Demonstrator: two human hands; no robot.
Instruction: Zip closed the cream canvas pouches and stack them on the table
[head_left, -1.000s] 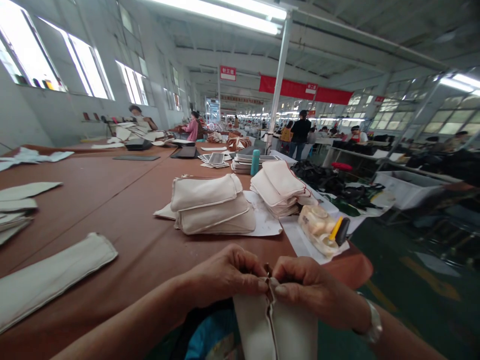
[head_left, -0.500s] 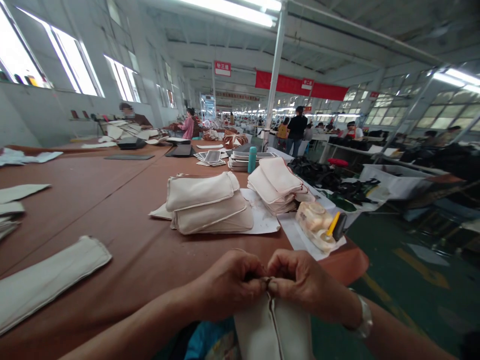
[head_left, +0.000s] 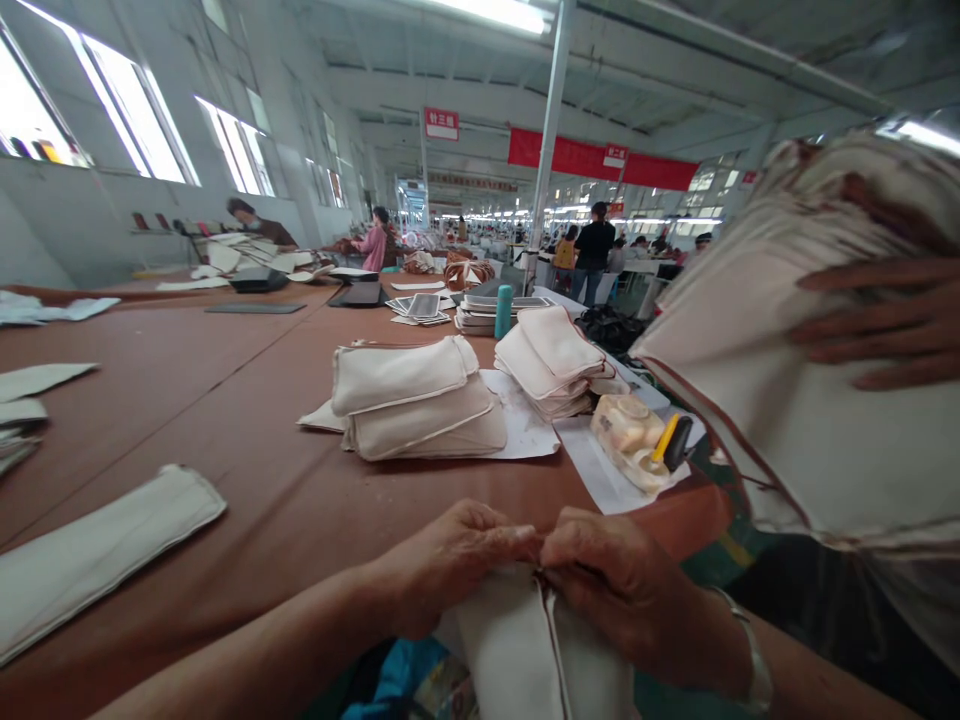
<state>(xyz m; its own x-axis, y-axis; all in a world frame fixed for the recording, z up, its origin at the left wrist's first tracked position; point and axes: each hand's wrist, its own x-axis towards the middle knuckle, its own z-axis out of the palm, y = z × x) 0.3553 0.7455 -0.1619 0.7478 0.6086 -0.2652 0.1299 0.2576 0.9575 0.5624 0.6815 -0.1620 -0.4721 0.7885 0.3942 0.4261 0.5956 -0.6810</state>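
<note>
Low in the middle, my left hand and my right hand meet at the top end of a cream leather-like piece. A dark-edged seam runs down the middle of this piece, which hangs towards my lap. My left hand grips the piece's edge, with the thumb stretched towards my right hand. The fingers of my right hand are curled and pinch the seam's top end. Whether a small tool is between the fingers is hidden.
A co-worker's hand steadies a thick stack of cream panels close on my right. Ahead on the brown table lie two cream piles, a teal bottle and a cut-open plastic container with a yellow-handled tool.
A co-worker's hand and a large stack of cream panels have come into view from the right. My left thumb has straightened, and my right hand has turned slightly over the seam.
</note>
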